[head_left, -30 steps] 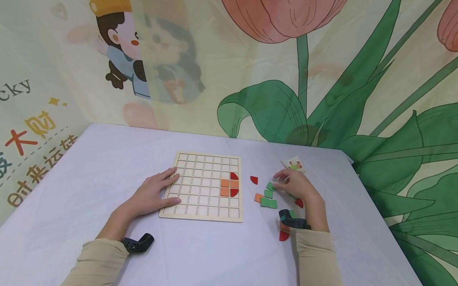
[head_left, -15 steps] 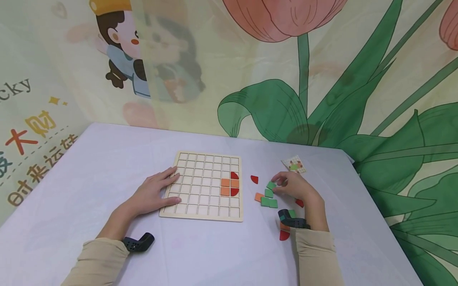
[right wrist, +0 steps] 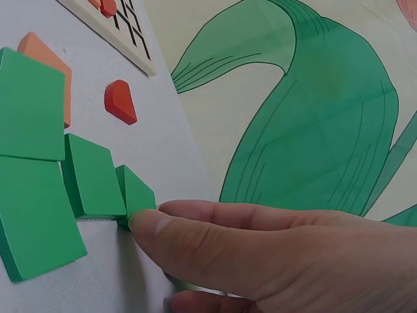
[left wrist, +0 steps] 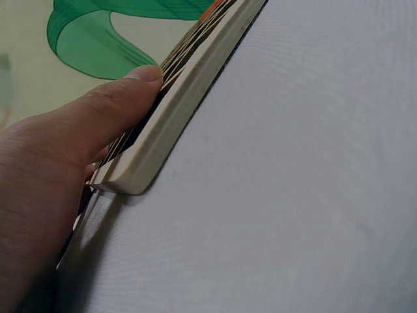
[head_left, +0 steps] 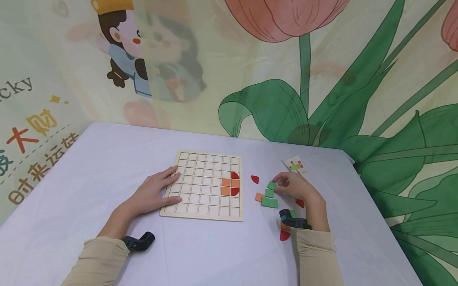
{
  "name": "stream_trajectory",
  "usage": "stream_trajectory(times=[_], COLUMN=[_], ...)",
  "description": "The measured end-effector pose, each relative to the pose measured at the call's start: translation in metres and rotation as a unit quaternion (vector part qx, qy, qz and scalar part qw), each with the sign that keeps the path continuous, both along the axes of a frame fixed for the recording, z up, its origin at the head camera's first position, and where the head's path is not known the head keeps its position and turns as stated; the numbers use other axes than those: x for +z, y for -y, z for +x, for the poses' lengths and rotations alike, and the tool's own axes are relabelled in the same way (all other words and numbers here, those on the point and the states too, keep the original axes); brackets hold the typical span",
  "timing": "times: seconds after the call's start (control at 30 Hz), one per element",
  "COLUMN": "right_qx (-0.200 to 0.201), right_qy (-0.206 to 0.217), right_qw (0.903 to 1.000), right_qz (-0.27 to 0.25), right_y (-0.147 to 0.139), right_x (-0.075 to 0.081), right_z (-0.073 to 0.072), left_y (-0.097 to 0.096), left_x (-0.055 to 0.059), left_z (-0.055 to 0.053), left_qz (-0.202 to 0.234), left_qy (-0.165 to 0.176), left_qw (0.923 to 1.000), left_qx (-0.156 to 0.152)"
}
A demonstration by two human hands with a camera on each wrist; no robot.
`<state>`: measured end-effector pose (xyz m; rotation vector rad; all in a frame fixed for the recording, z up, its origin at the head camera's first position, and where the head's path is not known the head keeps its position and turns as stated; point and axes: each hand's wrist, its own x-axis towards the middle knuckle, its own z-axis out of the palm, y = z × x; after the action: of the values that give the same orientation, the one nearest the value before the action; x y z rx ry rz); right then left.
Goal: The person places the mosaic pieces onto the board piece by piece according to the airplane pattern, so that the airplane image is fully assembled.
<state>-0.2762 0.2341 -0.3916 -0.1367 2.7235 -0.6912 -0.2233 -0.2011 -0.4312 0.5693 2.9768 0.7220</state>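
Right hand [head_left: 297,186] sits slightly lower, pinching the green tile [head_left: 271,185] between board [head_left: 195,179] and right side of counter [head_left: 358,238] (left hand [head_left: 152,191], outstretched, touches board).

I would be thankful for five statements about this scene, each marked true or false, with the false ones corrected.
1. The left hand touches the wooden board. True.
2. The right hand has its grip at a green square. True.
3. Every piece set on the board is green. False: three orange squares and two red quarter-circles are there.
4. All paper lies left of the board. False: a printed card lies to its right.
5. A loose red piece lies between the board and that green square. True.
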Motion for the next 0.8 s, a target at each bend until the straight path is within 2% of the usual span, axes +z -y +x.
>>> stream_trajectory(times=[0.8], right_qx=[0.015], right_qy=[-0.010], right_qw=[0.9998], right_qz=[-0.007], right_y=[0.0016], right_x=[-0.0038], right_z=[-0.0025], left_y=[0.0001], left_x=[-0.0011], left_z=[-0.0009], left_qz=[-0.001], left_qy=[-0.003], left_qw=[1.0000], left_qx=[-0.001])
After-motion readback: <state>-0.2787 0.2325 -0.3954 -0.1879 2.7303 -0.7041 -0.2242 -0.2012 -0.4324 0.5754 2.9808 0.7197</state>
